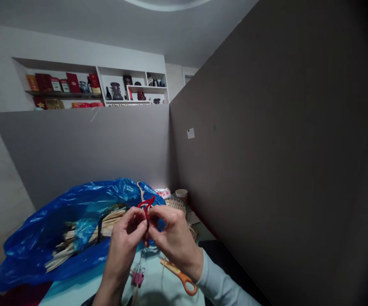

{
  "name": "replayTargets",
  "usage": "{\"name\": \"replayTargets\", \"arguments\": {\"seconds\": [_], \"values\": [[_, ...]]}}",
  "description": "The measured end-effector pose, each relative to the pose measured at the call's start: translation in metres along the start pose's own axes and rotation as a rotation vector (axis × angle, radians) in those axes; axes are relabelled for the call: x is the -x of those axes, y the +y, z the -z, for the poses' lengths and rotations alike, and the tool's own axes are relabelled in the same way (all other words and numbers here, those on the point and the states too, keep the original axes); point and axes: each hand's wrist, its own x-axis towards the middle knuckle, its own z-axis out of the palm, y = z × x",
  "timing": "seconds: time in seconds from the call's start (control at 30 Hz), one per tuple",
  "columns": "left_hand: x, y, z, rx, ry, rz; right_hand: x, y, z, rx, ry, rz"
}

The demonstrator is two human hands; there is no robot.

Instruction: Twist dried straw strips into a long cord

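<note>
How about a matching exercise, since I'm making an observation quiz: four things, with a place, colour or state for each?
Things
1. Red strand
2. Scissors
3. Binder clip
4. Plastic bag

Descriptions
A. Purplish pink
B. Blue, partly around pale dried stalks
C. Pinched between the fingers of the left hand and right hand
D. Orange-handled, lying on the table

Pairs: 1-C, 2-D, 3-A, 4-B

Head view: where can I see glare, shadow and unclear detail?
Head view: glints on the blue bag; right partition fading to black towards the upper right; soft shadow low on the table; red cord too small for fine detail.
</note>
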Motion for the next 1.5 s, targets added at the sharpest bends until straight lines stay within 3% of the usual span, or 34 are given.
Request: {"name": "replayTargets", "arguments": {"seconds": [0.23, 0.4, 0.5, 0.6, 0.8, 1.03, 1.27, 1.4, 1.5], "values": [[0.002, -0.002, -0.01, 0.345, 0.133, 0.165, 0.003, 0.002, -0.012, -0.018, 0.084, 0.026], [0.004, 0.003, -0.014, 0.408, 0.094, 0.153, 0.0, 0.007, -0.015, -0.282, 0.097, -0.166], [0.005, 0.004, -0.015, 0.371, 0.05, 0.105, -0.003, 0.01, -0.009, -0.355, 0.076, -0.205], [0.004, 0.006, -0.011, 0.31, 0.011, 0.103, -0.007, 0.009, 0.004, -0.258, 0.037, -0.13], [-0.001, 0.005, 0.002, 0.045, -0.094, 0.089, -0.009, 0.008, 0.024, 0.006, -0.228, 0.022], [-0.002, -0.004, 0.001, -0.329, -0.071, -0.092, -0.004, 0.007, 0.018, 0.307, -0.235, 0.028], [-0.001, 0.001, 0.003, -0.24, -0.032, -0.099, -0.004, 0.012, 0.014, 0.063, -0.128, -0.015], [-0.003, -0.005, 0.007, -0.14, -0.115, -0.025, -0.007, 0.017, 0.02, 0.008, -0.218, 0.0], [-0.005, -0.01, 0.01, -0.163, -0.183, -0.013, -0.009, 0.019, 0.024, 0.169, -0.287, 0.06]]}}
